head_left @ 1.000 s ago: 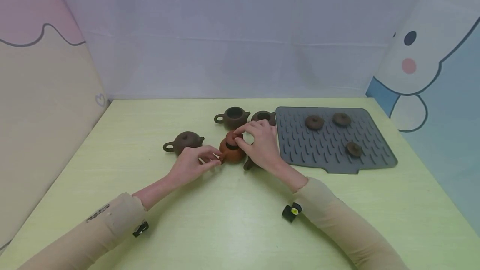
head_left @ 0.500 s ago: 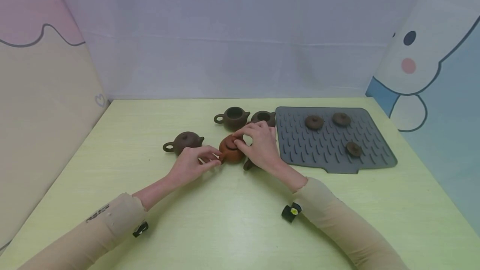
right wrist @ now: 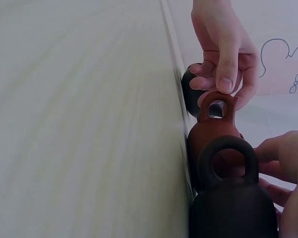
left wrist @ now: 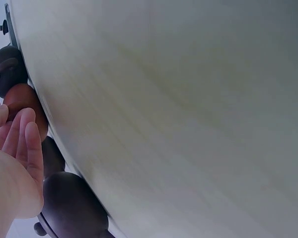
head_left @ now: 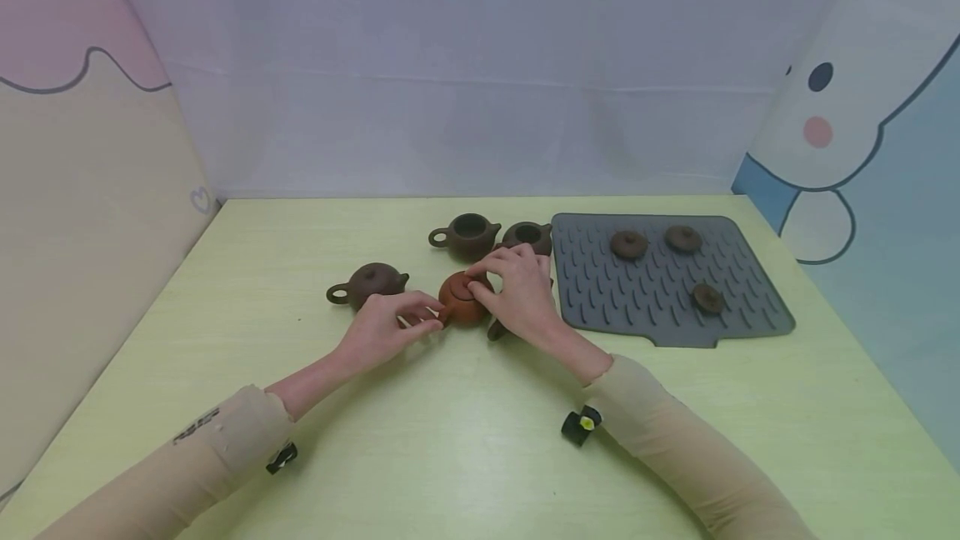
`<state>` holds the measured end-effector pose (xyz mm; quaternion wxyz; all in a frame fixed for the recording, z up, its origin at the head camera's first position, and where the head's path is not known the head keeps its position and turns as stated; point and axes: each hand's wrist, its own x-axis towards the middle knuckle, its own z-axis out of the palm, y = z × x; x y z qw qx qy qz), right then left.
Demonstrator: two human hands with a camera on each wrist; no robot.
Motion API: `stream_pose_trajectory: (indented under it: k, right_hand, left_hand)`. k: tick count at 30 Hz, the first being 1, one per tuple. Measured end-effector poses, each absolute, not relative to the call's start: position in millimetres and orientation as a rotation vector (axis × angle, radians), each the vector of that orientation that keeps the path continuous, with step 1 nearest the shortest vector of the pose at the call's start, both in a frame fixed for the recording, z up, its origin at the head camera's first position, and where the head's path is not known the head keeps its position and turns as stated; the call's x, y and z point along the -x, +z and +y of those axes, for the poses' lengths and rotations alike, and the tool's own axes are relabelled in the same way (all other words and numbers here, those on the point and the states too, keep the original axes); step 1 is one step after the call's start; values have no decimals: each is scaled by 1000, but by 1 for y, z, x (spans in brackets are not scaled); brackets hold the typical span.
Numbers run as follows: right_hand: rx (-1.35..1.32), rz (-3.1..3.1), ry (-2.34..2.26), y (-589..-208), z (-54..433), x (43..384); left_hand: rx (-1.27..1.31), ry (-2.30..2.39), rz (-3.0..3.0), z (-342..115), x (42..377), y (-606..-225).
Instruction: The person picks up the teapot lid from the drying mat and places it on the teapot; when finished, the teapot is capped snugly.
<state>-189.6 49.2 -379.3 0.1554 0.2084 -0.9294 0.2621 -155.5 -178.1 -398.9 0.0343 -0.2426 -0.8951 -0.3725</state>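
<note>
A reddish-brown teapot (head_left: 459,315) stands mid-table, its matching lid (head_left: 462,285) lying level in the mouth. My left hand (head_left: 385,329) pinches this pot's handle between thumb and fingertips, plainly visible in the right wrist view. Thumb and forefinger of my right hand (head_left: 522,290) hold the lid by its top; the knob is covered by them. Left of the red pot is a dark brown teapot (head_left: 380,277) with its lid on. Another dark teapot (right wrist: 233,213) is mostly hidden under my right hand in the head view.
Two lidless dark teapots, one (head_left: 471,247) behind the red pot and one (head_left: 527,234) behind my right hand, stand close by. A grey ridged mat (head_left: 600,307) at right bears three dark lids (head_left: 628,245). A pale wall rises behind the table.
The red lid, raised and tilted over the pot's opening a second ago, has come down and lies level in it. My right hand moved slightly down with it; the left hand stayed.
</note>
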Motion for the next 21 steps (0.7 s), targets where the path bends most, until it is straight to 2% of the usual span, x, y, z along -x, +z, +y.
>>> stream_pose_trajectory:
  k: [21]
  right_hand:
    - [-625, -2636, 812, -376, 59, 189]
  left_hand:
    - [704, -1063, -2698, -178, 157, -397]
